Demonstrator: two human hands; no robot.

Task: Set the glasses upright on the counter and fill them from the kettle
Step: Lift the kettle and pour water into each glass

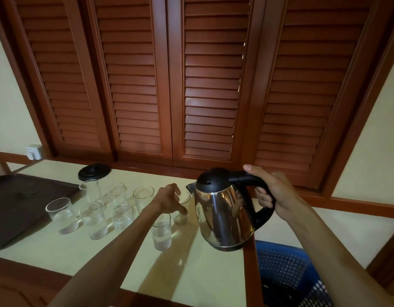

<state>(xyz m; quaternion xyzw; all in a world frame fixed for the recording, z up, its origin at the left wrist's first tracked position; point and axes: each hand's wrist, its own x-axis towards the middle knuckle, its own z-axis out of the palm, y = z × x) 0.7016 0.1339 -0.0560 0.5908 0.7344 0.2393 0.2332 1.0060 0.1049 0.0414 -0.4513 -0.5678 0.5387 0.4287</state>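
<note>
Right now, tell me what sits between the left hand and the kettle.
In the head view, only one clear glass sits there, under the kettle spout. The left hand grips that glass.

Dim warm light, soft shadows, wide-angle bending at edges

On the pale counter (58, 251) we see upright glasses (93, 219), a dark tray (25, 202) at left and a black kettle base (94, 171) behind.

Glasses (96, 204) crowd the tabletop (198, 273) centre-left; tray (21, 200) blocks far left; bare near strip passable; kettle (222, 216) bounds right.
</note>
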